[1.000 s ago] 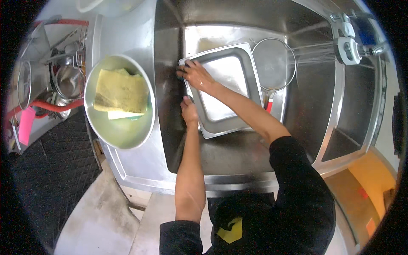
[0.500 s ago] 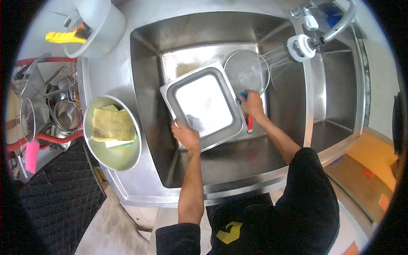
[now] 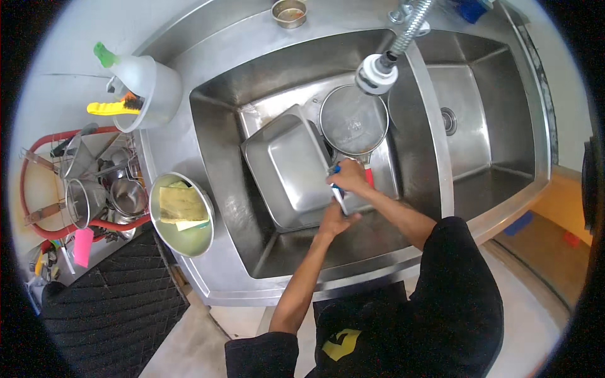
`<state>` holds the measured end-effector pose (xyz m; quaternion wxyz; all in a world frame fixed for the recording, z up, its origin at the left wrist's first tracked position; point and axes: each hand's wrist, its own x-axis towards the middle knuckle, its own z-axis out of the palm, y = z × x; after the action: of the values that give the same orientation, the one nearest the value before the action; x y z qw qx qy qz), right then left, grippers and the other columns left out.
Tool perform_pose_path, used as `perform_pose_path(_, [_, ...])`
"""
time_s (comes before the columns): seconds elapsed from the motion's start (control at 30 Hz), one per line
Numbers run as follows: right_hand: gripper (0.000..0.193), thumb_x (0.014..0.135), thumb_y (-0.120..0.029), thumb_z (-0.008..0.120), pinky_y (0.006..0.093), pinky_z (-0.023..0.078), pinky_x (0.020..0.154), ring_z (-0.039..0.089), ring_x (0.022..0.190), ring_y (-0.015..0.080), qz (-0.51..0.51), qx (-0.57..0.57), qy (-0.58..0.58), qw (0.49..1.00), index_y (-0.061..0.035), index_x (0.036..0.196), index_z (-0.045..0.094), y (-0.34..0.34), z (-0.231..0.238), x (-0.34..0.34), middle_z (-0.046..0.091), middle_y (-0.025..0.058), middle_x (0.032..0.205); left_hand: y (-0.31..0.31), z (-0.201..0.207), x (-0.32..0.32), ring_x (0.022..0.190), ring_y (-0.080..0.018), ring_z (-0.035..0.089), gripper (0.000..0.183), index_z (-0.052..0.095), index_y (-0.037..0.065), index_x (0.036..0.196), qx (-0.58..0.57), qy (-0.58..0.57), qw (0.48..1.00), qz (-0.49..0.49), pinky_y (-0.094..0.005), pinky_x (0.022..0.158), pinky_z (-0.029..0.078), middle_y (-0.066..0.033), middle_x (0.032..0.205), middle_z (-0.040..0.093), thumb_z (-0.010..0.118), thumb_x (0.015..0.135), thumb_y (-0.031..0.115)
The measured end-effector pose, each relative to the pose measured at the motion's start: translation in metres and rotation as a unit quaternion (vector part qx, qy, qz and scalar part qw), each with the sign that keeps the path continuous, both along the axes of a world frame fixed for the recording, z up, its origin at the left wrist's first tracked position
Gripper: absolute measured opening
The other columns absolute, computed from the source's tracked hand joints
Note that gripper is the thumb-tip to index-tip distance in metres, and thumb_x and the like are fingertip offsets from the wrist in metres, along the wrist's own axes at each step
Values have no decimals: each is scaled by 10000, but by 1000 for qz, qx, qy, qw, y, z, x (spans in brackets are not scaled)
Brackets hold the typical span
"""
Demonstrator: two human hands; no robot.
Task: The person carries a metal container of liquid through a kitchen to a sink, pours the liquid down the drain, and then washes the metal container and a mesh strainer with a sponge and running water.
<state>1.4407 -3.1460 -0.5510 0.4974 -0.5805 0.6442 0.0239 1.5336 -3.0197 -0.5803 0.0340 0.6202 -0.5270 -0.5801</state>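
My right hand (image 3: 353, 176) is closed around a blue-handled tool (image 3: 336, 170), most of it hidden by the fingers. Below the blue part runs a narrow pale strip (image 3: 341, 200); whether it belongs to the tool or to the pan's edge I cannot tell. My left hand (image 3: 336, 222) meets the strip's lower end, which lies between the fingers and the outstretched thumb. Left of both hands, a deep rectangular metal pan (image 3: 293, 176) sits in the large sink basin (image 3: 416, 189). Beyond my right hand lies a round mesh strainer (image 3: 355, 120), with a red handle (image 3: 368, 178).
A spray head (image 3: 376, 74) hangs over the basin. Left on the counter stand a bowl (image 3: 165, 233) with yellow-green pads (image 3: 183, 205) and a white bucket (image 3: 165, 94) with a yellow brush (image 3: 113, 108). A small round tin (image 3: 290, 12) stands behind; a second basin (image 3: 466, 132) lies right.
My left hand has left the pan's left edge and moved right, close to my right hand. The pan's orientation has changed. Spray no longer shows at the tap head. The whole view has shifted.
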Motion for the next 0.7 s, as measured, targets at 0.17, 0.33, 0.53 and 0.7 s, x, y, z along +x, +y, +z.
perform_pose_path(0.17, [482,610,-421,739,412,506,709,654,766,317,-39,-31,-83,995,24,778,669,-9,48,18,657,201,767,6,59,48,922,-318,628,298,550,-48,1073,-164,-29,955,244,-360,811,463,-209,965,654,604,811,83])
perform_pose_path(0.33, [383,774,-304,690,411,413,844,573,838,276,-13,-339,-190,921,3,994,623,3,59,10,620,153,892,-6,117,89,821,-122,526,273,535,-18,1110,-141,58,914,376,-266,744,421,-39,913,614,536,841,26])
perform_pose_path(0.53, [347,792,-205,606,420,391,857,485,1066,294,307,-526,-152,779,-49,1100,574,39,28,61,532,81,1202,15,92,109,916,-138,565,536,517,-12,1204,-67,33,941,329,-254,814,424,-60,1017,620,403,682,-57])
perform_pose_path(0.7, [253,822,-232,554,425,385,867,495,1018,286,61,-443,-156,881,-57,997,605,-83,7,79,583,99,1024,13,105,96,828,-133,550,455,582,-50,1060,-158,95,908,375,-259,759,433,-53,907,617,449,637,53])
